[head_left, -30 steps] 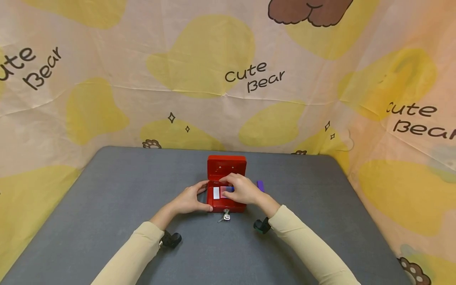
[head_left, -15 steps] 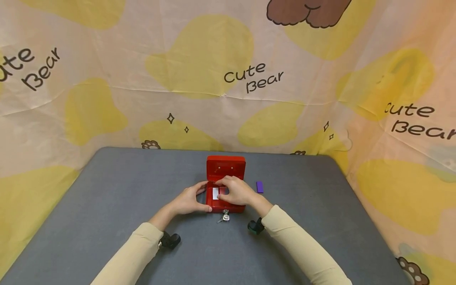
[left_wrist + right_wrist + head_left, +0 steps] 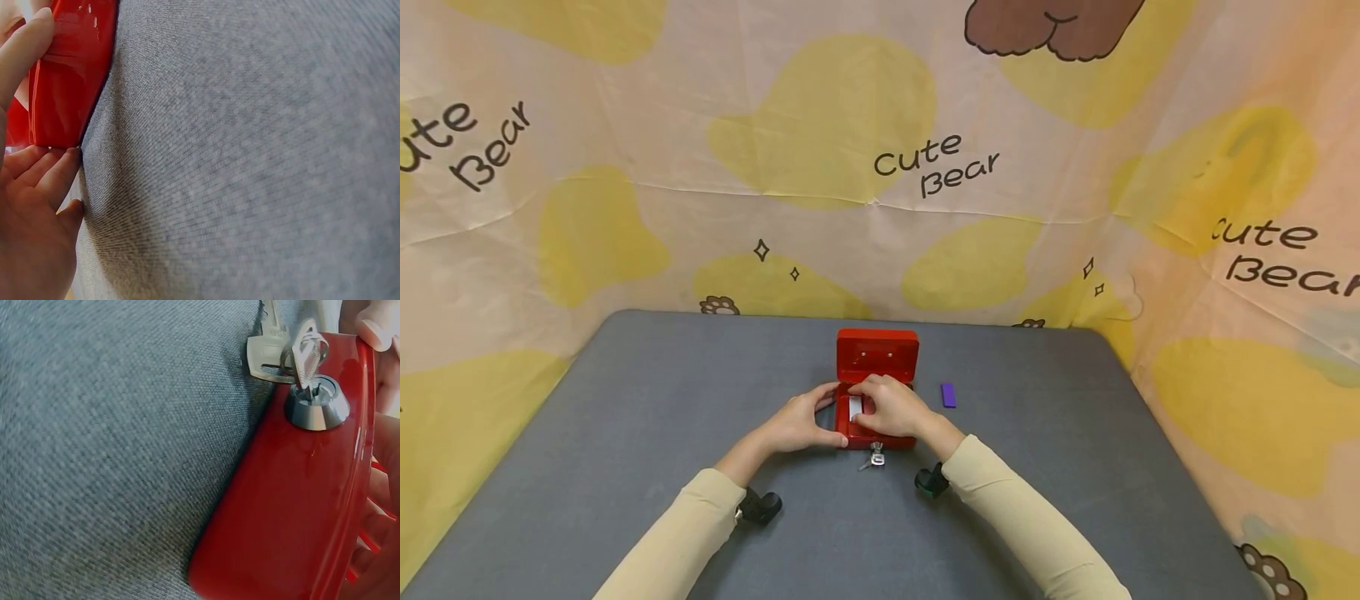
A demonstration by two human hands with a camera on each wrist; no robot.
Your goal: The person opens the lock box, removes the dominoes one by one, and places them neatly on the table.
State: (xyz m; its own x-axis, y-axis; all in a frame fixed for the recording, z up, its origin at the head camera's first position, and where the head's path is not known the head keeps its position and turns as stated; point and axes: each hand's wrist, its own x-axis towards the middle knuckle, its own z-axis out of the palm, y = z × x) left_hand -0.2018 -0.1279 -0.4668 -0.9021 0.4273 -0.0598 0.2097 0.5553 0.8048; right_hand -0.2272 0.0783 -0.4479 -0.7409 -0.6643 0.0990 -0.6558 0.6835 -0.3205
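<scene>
An open red cash box (image 3: 859, 443) stands on the table, its lid (image 3: 877, 353) raised at the back. My left hand (image 3: 797, 423) grips its left side, thumb at the front corner and fingers at the back; the left wrist view shows fingertips against the box wall (image 3: 62, 100). Over the inside reaches my right hand (image 3: 895, 408), fingers bent. Its thumb and fingertips are near the two ends of a white block (image 3: 855, 406); whether they pinch it I cannot tell. That hand covers the rest of the interior. Keys (image 3: 275, 353) hang from the front lock (image 3: 317, 403).
A purple block (image 3: 948, 395) lies on the table just right of the box. The grey table (image 3: 700, 375) reaches back to a patterned cloth backdrop (image 3: 820, 125). Dark wrist cameras (image 3: 760, 507) stick out under both forearms.
My right hand has moved left inside the box, from over pink and blue pieces, now covered, to the white block. The left hand keeps its hold, and the box has stayed put.
</scene>
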